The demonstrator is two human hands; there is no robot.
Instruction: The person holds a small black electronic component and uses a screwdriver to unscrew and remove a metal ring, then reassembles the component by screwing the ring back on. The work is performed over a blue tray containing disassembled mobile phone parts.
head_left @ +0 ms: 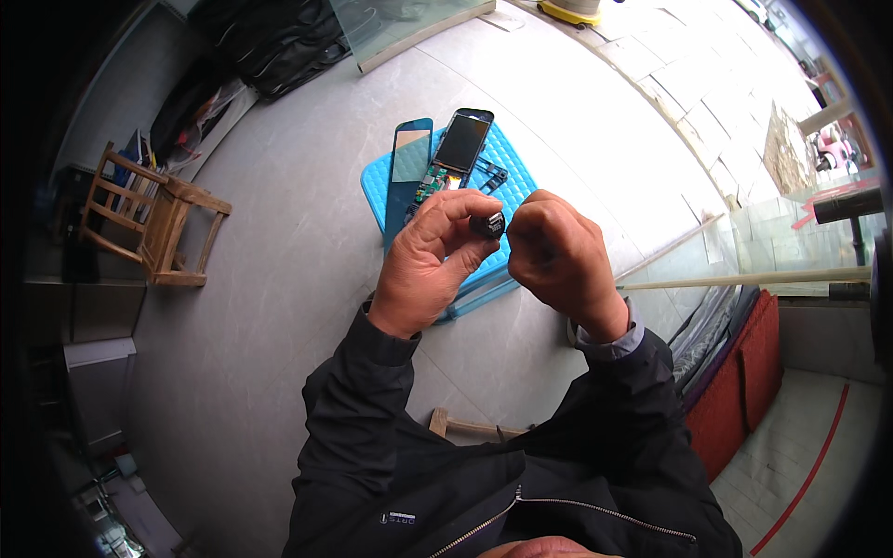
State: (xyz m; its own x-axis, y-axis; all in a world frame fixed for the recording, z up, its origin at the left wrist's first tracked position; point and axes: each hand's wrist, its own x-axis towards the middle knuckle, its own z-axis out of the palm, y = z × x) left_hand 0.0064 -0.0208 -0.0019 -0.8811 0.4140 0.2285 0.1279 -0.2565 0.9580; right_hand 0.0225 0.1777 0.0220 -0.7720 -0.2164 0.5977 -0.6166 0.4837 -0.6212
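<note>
Between the thumb and fingers of my left hand (430, 249) is a small black round part (487, 224) with a light metallic face. Just to its right, my right hand (561, 253) is closed with the fingers curled; what they pinch, if anything, is hidden. Beyond the hands, an opened handheld device with a dark screen (463, 141) and a green circuit board (434, 179) lies on a blue plastic stool (516, 166). A long flat panel with a clear window (412, 155) rests to the device's left. On its right lies a black plastic frame piece (490, 175).
A small wooden chair (172, 219) stands at the left on the grey tiled floor (270, 232). Glass panels (781, 244) and a red padded piece (744, 381) are at the right. A black bag (270, 42) sits at the far left.
</note>
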